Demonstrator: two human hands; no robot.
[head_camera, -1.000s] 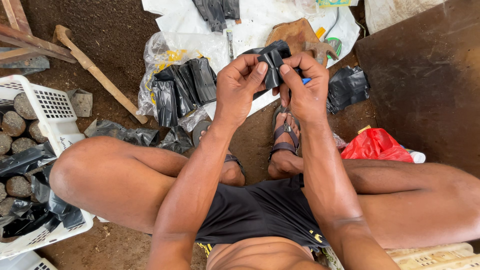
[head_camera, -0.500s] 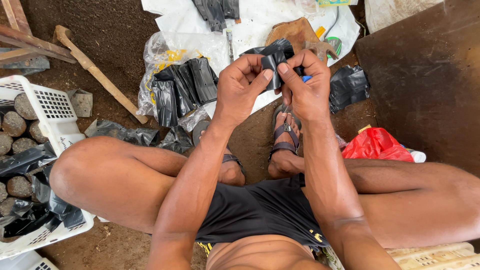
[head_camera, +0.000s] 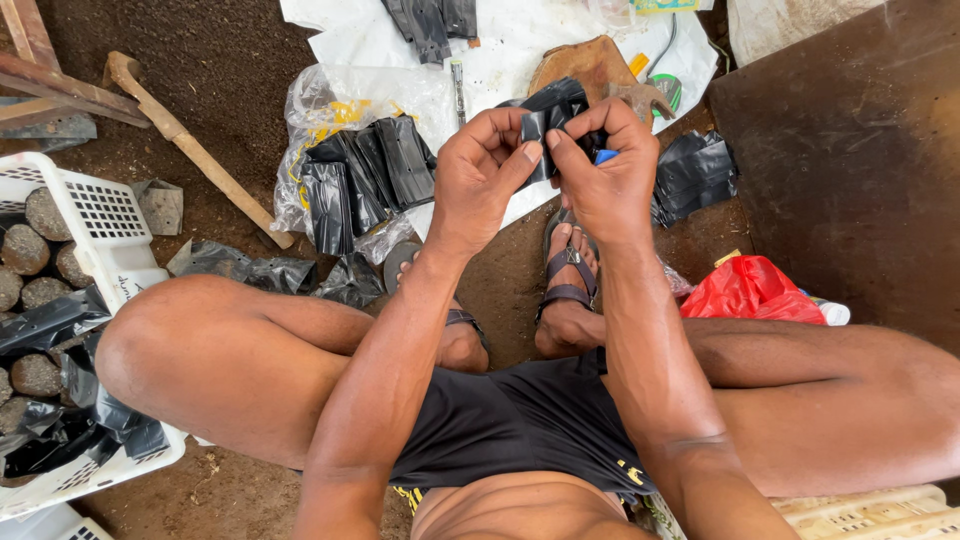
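Our left hand (head_camera: 480, 175) and right hand (head_camera: 605, 170) both pinch one thin black plastic bag (head_camera: 548, 112); pulling too hard, we could tear it.

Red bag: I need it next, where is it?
In the head view, the red bag lies on the ground at the person's right, just above the right thigh.

Both hands raised together: left (head_camera: 480, 175), right (head_camera: 605, 170), fingertips pinching.
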